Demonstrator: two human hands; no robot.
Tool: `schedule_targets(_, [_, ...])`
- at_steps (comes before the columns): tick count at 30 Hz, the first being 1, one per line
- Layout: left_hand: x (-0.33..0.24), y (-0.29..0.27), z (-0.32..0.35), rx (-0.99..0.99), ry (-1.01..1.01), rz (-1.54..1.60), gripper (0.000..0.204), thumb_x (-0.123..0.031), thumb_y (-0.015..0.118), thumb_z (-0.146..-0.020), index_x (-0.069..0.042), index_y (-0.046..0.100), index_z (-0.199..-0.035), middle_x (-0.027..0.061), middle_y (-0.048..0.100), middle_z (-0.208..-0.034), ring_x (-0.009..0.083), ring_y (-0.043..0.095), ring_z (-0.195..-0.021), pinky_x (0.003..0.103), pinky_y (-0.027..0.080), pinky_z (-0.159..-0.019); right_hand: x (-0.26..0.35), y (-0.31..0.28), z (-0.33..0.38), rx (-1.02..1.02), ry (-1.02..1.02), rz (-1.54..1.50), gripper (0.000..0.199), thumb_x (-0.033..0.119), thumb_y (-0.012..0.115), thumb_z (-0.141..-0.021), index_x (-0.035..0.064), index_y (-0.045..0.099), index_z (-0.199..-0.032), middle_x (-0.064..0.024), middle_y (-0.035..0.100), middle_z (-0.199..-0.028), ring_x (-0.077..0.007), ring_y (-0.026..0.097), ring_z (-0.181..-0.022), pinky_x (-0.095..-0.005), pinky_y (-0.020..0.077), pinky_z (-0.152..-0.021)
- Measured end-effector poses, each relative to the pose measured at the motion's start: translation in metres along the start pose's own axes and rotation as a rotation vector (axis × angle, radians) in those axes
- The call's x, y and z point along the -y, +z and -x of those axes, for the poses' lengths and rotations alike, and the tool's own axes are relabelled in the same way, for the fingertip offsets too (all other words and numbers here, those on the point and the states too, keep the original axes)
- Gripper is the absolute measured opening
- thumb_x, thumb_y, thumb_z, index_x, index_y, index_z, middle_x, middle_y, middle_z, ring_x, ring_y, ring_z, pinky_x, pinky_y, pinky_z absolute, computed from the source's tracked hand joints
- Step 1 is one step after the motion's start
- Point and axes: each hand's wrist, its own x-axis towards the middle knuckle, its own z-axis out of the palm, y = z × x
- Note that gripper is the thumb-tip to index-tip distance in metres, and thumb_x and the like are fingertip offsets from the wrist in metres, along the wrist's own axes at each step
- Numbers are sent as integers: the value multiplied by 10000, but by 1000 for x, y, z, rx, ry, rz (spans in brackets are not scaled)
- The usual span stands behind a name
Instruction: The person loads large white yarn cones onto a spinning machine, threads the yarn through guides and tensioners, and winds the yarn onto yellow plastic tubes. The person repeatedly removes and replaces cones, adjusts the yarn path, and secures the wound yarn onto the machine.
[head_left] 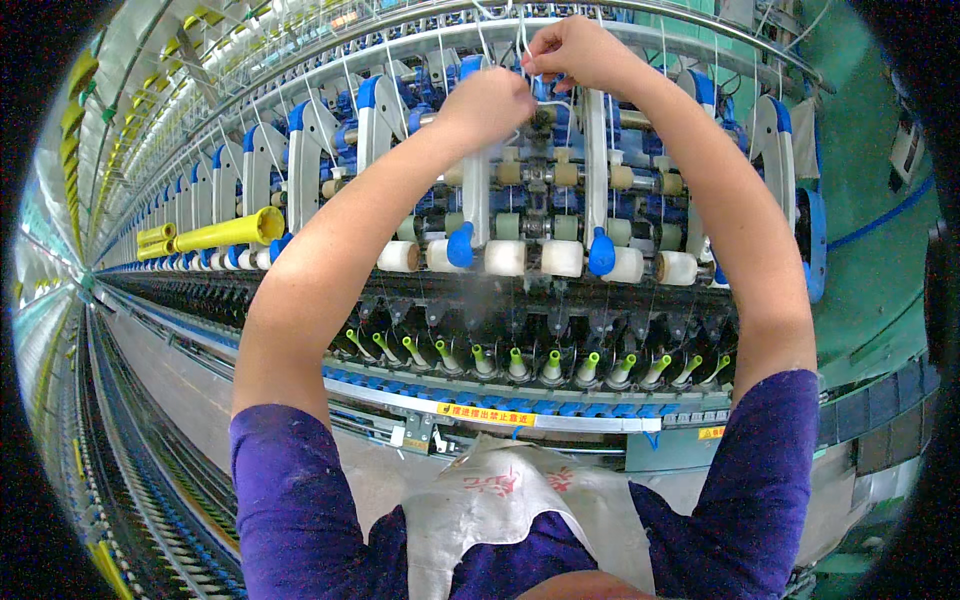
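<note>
Both my arms reach up and over a spinning frame. My right hand (583,55) is closed in a pinch on a white roving strand (522,38) that hangs from above. Just left of it and slightly lower, my left hand (488,106) is curled closed, a little blurred; its fingertips are turned away, so what they hold cannot be made out. Beneath the hands are grey drafting arms with blue ends (602,252) and white rollers (563,258). Lower down stands a row of bobbins with green tips (515,362).
Yellow tubes (230,232) lie along the frame at left. More white strands hang across the machine's top below a metal rail (690,18). A blue-and-white rail (560,420) with a yellow label runs along the front. Another machine row (130,440) stands at far left.
</note>
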Motion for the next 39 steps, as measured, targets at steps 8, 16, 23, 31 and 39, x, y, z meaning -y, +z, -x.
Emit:
schedule_targets(8, [-6,46,-11,467,416,-835,143,-136,578,-785,-115,710,-837,74,690,-901,263,670,-843,394,547,-656,-6,2,-5,-30,-48,454,143,185,670,-788,55,679,-847,-82,634,-688,-157,615,-636,-315,525,-585])
schedule_targets(16, [-15,-4,-1,404,387,-769,128,-124,590,-775,-78,696,-831,106,683,-878,283,663,-860,409,541,-650,-7,12,-9,-27,-124,601,128,180,692,-727,70,682,-792,-120,658,-740,-262,638,-681,-370,512,-664])
schedule_targets(23, [-3,-63,131,43,158,-116,180,-222,615,-817,-50,612,-764,125,611,-673,291,609,-639,378,466,-556,-14,40,-14,-32,-75,502,134,181,688,-727,62,679,-789,-124,659,-747,-275,636,-693,-374,513,-669])
schedule_targets(31, [29,-93,341,-330,-557,1019,211,-87,614,-782,-8,551,-596,6,460,-549,95,413,-479,250,288,-442,-28,70,-24,-84,-12,447,160,198,688,-714,79,692,-821,-122,667,-783,-283,643,-747,-374,511,-705])
schedule_targets(39, [59,-122,446,-749,-270,1565,236,-206,527,-931,-39,471,-774,-7,315,-610,52,263,-448,188,223,-375,-35,84,-27,-30,108,403,197,246,670,-717,133,701,-875,-129,670,-904,-325,641,-854,-418,512,-780])
